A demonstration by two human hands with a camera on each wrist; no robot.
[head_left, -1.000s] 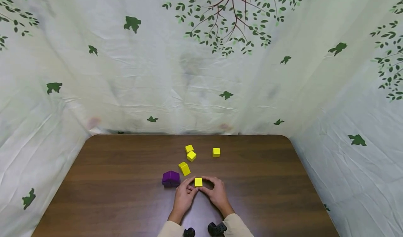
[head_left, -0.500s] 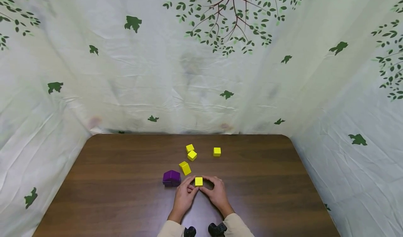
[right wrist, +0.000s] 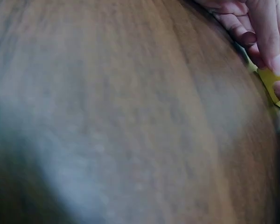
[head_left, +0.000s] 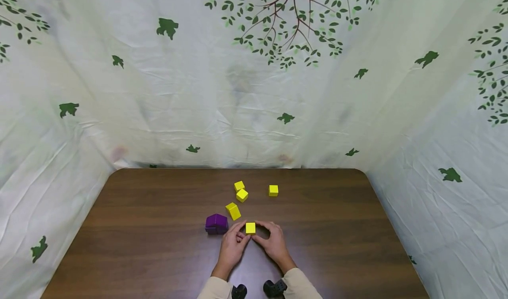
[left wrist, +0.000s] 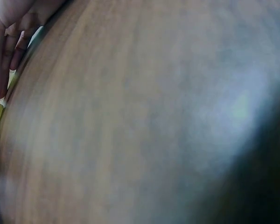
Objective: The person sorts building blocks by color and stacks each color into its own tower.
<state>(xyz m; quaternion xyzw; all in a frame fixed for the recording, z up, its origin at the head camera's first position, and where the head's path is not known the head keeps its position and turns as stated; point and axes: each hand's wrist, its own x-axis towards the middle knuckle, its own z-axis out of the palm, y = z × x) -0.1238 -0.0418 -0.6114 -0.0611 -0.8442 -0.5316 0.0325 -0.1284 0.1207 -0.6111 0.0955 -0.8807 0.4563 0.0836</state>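
Note:
A yellow cube (head_left: 250,228) stands in the middle of the near half of the table, between both hands. My left hand (head_left: 231,249) pinches it from the left, index finger and thumb at its side. From the right, my right hand (head_left: 275,244) does the same with thumb and index finger. The right wrist view shows fingertips on the yellow cube (right wrist: 273,84) at its right edge. Only a sliver of yellow appears by the left hand (left wrist: 11,28) in the left wrist view. A purple block (head_left: 216,224) with a peaked top sits just left of my left hand.
Behind the hands lies a tilted yellow block (head_left: 233,211). Farther back, a yellow cube (head_left: 242,195) touches or nearly touches another yellow cube (head_left: 239,186). A lone yellow cube (head_left: 273,190) is to their right. White patterned cloth (head_left: 254,91) hangs around the brown table (head_left: 337,237).

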